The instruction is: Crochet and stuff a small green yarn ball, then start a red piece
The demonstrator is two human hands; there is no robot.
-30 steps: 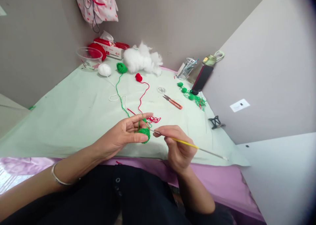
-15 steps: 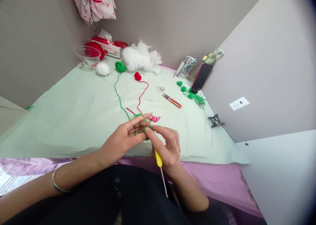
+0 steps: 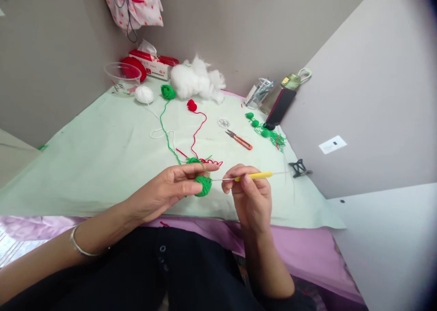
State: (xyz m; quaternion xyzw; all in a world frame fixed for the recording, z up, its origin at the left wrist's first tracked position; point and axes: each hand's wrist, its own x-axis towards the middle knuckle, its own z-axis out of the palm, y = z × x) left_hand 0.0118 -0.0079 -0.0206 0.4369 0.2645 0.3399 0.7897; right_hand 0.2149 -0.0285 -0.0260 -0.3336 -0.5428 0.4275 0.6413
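Observation:
Between thumb and fingers, my left hand (image 3: 170, 188) holds a round green crocheted piece (image 3: 204, 186), with green yarn over its fingers. My right hand (image 3: 251, 195) grips the yellow handle of a crochet hook (image 3: 261, 175), which lies roughly level. The thin metal shaft points left and its tip meets the green piece. From a green yarn ball (image 3: 167, 92) a strand runs down to my left hand. A red strand from a small red ball (image 3: 191, 105) leads to loose red loops just beyond the left fingers.
On the pale green cloth (image 3: 112, 151) are orange snips (image 3: 239, 140), a small round clear case (image 3: 224, 123), white stuffing (image 3: 196, 79), a white yarn ball (image 3: 144, 94) and a clear tub (image 3: 123, 79). Small green balls (image 3: 255, 123), a phone (image 3: 281, 107) and a black clip (image 3: 299, 168) are at right.
My right hand has moved right, away from my left hand, and the hook has swung from steeply slanted to nearly level. The green piece now shows more fully.

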